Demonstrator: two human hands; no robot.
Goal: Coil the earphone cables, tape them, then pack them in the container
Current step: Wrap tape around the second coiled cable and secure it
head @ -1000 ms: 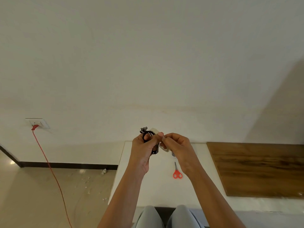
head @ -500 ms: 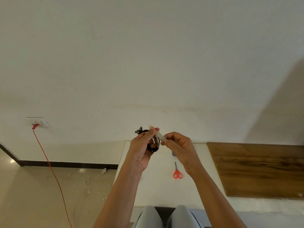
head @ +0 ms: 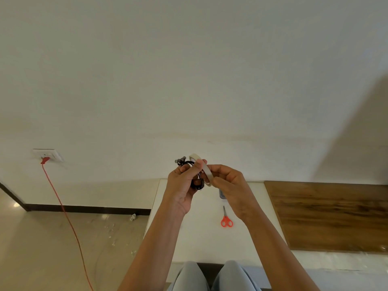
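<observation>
Since half a second ago your right hand (head: 233,190) has drawn in closer to your left hand (head: 181,190), and the strip of tape (head: 206,173) between them now stands steeper than it did.

Your left hand is curled round the coiled black earphone cable (head: 197,184) and holds it up in front of the wall, above the far end of the counter (head: 199,238). The earbuds (head: 180,161) stick out above your fingers at the top left of the coil. One left fingertip presses on the tape near its upper end, where the pale strip lies across the coil. Your right hand pinches the lower end of the tape between thumb and fingers, just beside the coil. Whether the tape already sticks to the cable, you cannot tell from here.

On the white counter below your right wrist lie scissors (head: 226,219) with red handles, blades pointing away from you. A small grey object (head: 221,196) peeks out behind your right hand, too hidden to identify. A wooden board (head: 336,215) lies on the right side of the counter. To the left, a red cord (head: 63,208) runs from a wall socket (head: 48,155) down across the floor (head: 42,259).
</observation>
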